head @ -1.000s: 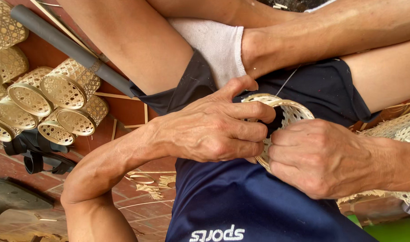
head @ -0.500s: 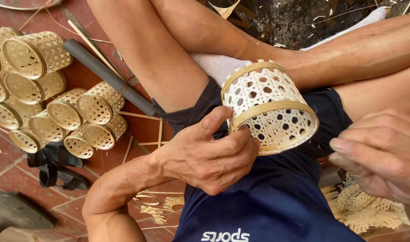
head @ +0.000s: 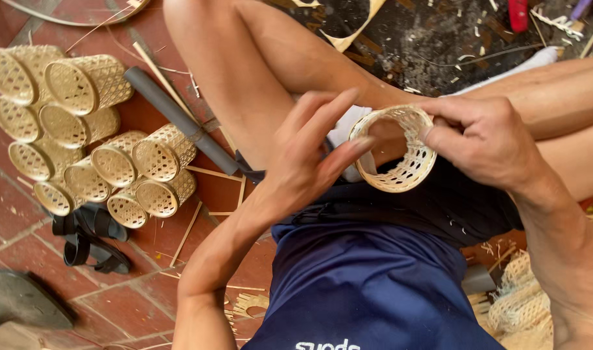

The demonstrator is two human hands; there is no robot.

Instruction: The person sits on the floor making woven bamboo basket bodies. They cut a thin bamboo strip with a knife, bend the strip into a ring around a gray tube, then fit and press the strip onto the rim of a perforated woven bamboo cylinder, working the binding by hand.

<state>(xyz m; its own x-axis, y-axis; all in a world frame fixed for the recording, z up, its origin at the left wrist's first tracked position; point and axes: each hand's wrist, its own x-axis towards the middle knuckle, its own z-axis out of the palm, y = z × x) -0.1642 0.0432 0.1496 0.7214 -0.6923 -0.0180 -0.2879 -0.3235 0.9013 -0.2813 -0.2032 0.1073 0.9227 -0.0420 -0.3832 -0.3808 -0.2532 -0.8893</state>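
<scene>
Small pale woven basket, open-ended, tilted above lap.

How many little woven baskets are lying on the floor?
10 finished baskets lie in a pile on the brick floor, left of the knee; more may be hidden. One other woven basket is in the right hand, with the left hand beside it.

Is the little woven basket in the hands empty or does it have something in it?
Empty: the woven basket is tipped, and only bare weave shows inside.
</scene>
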